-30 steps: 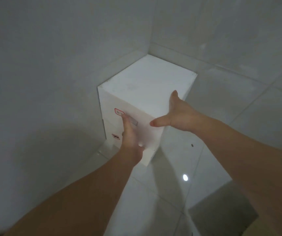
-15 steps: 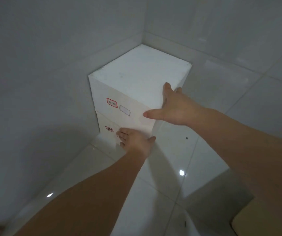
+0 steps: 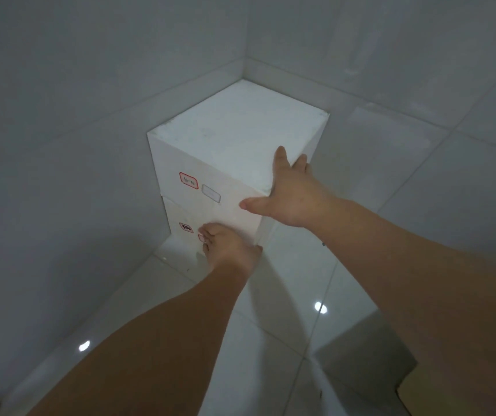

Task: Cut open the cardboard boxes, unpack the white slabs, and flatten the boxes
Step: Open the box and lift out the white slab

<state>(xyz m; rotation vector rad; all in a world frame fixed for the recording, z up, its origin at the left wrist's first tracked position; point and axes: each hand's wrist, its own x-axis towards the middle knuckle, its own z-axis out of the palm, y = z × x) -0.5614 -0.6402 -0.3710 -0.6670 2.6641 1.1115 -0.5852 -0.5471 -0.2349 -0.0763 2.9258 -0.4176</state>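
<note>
Two thick white slabs are stacked in the corner of the room. The upper slab (image 3: 234, 139) carries a red-framed label and a grey-framed label on its front face. My right hand (image 3: 293, 193) lies flat on its near right corner, fingers straight over the top and thumb along the front edge. The lower slab (image 3: 177, 217) also shows a red label. My left hand (image 3: 225, 244) presses against the lower slab's front face near its right corner, fingers loosely bent, holding nothing I can see.
Grey tiled walls (image 3: 90, 85) meet behind the stack. The floor (image 3: 285, 295) is glossy white tile with light reflections. A brown cardboard box corner (image 3: 462, 391) shows at the bottom right.
My left hand dropped from the upper slab's front face to the lower slab's. My right hand moved onto the upper slab's near corner and stayed. The view shifted slightly.
</note>
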